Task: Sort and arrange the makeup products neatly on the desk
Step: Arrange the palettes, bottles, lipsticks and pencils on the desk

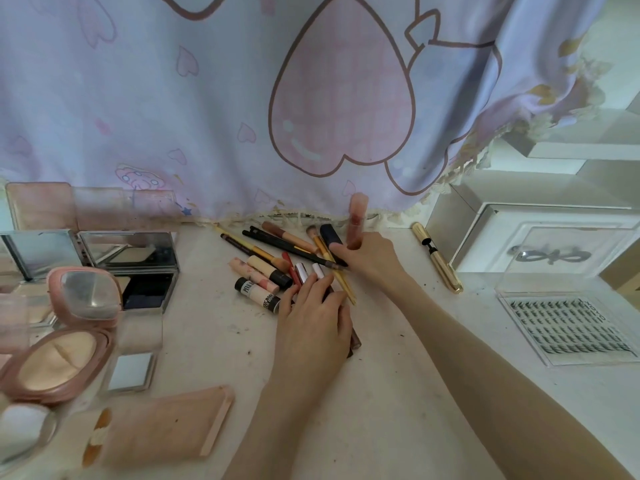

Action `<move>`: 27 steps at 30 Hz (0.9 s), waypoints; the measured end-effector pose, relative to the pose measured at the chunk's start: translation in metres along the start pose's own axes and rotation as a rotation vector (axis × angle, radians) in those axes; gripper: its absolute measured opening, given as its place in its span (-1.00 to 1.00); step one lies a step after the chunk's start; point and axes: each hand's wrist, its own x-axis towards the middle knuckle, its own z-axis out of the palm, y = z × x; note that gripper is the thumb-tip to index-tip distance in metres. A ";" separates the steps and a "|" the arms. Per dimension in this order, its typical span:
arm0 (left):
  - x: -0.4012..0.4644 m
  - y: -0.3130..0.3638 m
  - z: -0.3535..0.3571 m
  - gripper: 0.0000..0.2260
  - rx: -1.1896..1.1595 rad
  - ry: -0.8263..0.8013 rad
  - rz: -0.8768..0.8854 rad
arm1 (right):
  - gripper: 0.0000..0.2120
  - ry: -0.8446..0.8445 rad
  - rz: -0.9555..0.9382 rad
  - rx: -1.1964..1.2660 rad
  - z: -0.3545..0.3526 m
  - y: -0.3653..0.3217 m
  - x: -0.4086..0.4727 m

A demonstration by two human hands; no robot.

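A heap of makeup sticks [277, 261] lies mid-desk: pencils, brushes, lipsticks and small tubes. My right hand [367, 256] is at the heap's far right and grips a blurred pink translucent lip-gloss tube [356, 216], held upright above the desk. My left hand [311, 317] lies over the near side of the heap, fingers curled round a few thin tubes; a dark tube end [355, 341] sticks out under the palm. A gold mascara [438, 258] lies alone to the right.
Open compacts and mirrored palettes [128, 258] crowd the left side, with a round pink powder compact [59, 358] and a peach case [166, 427] nearer me. A false-lash tray [568, 330] and a white box [540, 237] sit at right. A printed curtain [311, 98] hangs behind.
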 end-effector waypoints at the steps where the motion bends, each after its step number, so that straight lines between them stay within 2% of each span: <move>1: -0.001 0.000 0.000 -0.65 -0.004 0.005 0.000 | -0.64 -0.025 0.012 -0.036 0.000 -0.003 0.002; 5: 0.000 -0.002 0.001 -0.65 -0.016 0.005 0.005 | -0.68 -0.073 0.050 -0.100 0.001 -0.008 0.007; 9: -0.001 -0.003 0.003 -0.73 -0.066 0.037 -0.006 | -0.78 0.013 0.017 -0.014 -0.003 -0.008 -0.005; 11: -0.001 -0.001 0.000 -0.80 -0.176 0.063 -0.034 | -0.81 0.076 -0.021 0.062 -0.012 -0.009 -0.018; 13: 0.002 0.002 -0.010 -0.70 -0.332 0.107 -0.129 | -0.87 0.081 -0.047 0.169 -0.024 -0.007 -0.033; 15: 0.005 0.005 -0.021 -0.59 -0.498 0.156 -0.232 | -0.92 -0.008 -0.062 0.341 -0.035 -0.002 -0.050; 18: 0.007 0.006 -0.027 -0.52 -0.633 0.158 -0.167 | -0.88 -0.176 -0.061 0.531 -0.044 0.011 -0.070; 22: 0.003 0.009 -0.023 -0.77 -0.629 0.135 -0.001 | -0.83 -0.298 -0.022 0.749 -0.050 0.031 -0.076; 24: 0.004 0.011 -0.025 -0.80 -0.696 0.161 -0.011 | -0.78 -0.341 -0.057 0.703 -0.052 0.035 -0.079; 27: 0.006 0.012 -0.030 -0.67 -0.887 0.147 -0.118 | -0.83 -0.363 -0.202 0.504 -0.048 0.032 -0.088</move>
